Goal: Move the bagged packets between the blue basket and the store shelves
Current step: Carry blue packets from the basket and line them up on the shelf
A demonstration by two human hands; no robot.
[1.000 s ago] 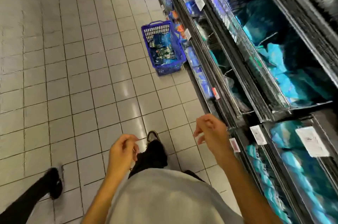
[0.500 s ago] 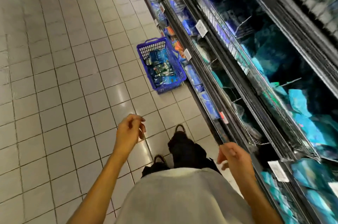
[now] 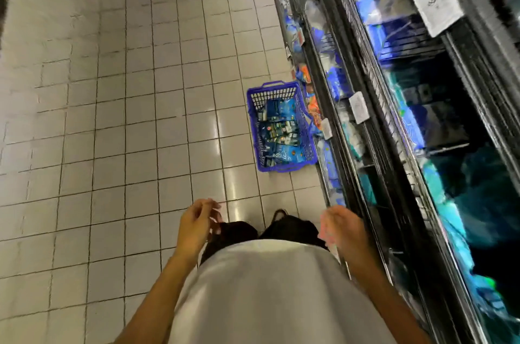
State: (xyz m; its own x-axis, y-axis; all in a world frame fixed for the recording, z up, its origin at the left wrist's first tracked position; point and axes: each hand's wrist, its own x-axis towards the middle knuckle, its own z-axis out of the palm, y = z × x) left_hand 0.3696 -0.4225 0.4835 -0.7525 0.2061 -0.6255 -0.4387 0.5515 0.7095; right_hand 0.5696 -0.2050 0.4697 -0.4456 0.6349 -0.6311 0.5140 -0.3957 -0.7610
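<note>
Head view down a tiled store aisle: the left hand (image 3: 197, 224) and the right hand (image 3: 342, 227) hang in front of the person's pale shirt, fingers loosely curled, holding nothing. Ahead on the floor, against the foot of the store shelves (image 3: 394, 124) along the right edge, stands the blue basket (image 3: 254, 124), bagged packets (image 3: 281, 132) covering its bottom. With so many packets waiting and none in hand, much of the moving looks undone.

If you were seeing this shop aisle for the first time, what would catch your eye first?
The blue basket on the pale tiled floor, full of blue packets, set against the foot of the shelves on the right. Next, the two bare hands, left and right, empty and loosely curled low in the picture.
</note>
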